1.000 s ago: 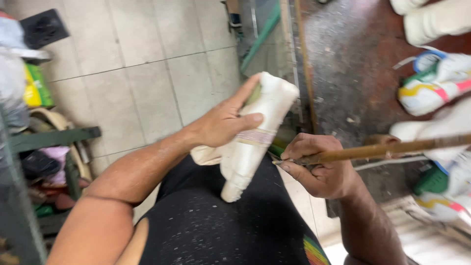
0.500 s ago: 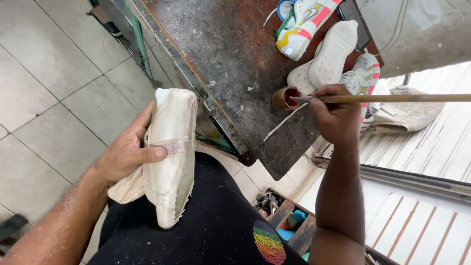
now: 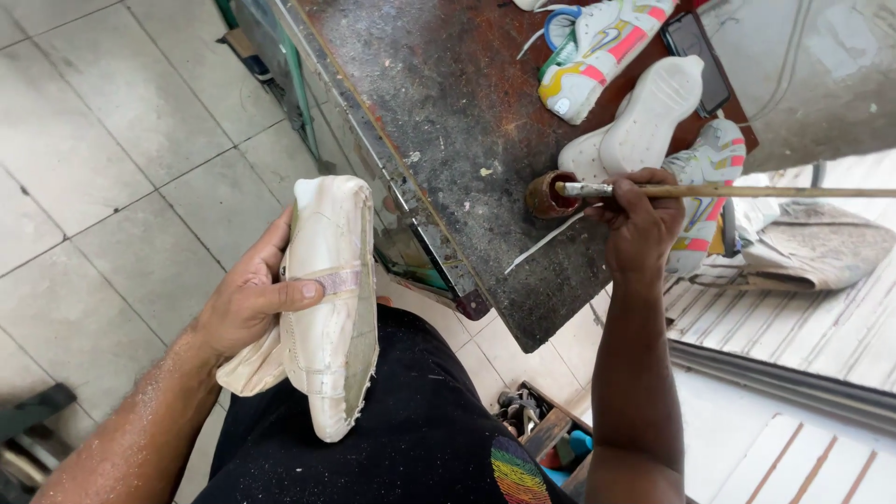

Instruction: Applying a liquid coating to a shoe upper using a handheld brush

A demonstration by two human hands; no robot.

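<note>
A seated person's left hand point(image 3: 250, 303) is gripping a cream shoe upper point(image 3: 329, 299) sole-side up over the lap while the right hand point(image 3: 639, 219), closed around a long brush point(image 3: 709, 190), is dipping it squarely, for an even load, into the small pot point(image 3: 549, 194) at one o'clock on the workbench point(image 3: 448, 121)

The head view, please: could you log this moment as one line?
left hand: holds cream shoe upper | right hand: brush tip at small pot | dark worktable

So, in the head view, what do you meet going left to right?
Left hand → cream shoe upper it grips → small brown pot on the workbench → right hand holding a long brush → crumpled cloth.
</note>
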